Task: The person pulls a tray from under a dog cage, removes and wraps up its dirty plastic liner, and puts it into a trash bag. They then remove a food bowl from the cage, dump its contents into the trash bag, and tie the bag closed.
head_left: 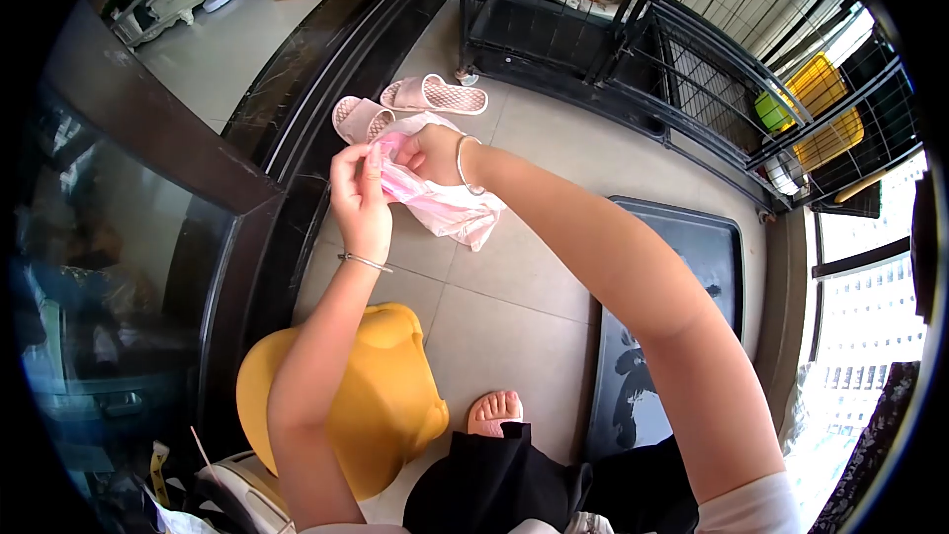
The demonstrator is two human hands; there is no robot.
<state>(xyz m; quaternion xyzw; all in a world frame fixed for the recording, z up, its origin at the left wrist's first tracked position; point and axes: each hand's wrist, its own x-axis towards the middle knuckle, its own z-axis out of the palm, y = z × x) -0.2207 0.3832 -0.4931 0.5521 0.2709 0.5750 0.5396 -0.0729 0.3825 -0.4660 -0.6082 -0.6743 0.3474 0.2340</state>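
Pink bag [457, 216], long axis slanting rightward from hands; fingers of left hand [362, 196], right hand [437, 152] pinching it; gripped edge partly hidden.

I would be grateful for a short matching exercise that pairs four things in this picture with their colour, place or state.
1. Slippers
2. Plastic bag
3. Seat
4. Tray

A. Yellow
B. Dark, with shiny patches
C. Pale pink, on the floor
D. Held by the left hand and the right hand

Right pairs: 1-C, 2-D, 3-A, 4-B
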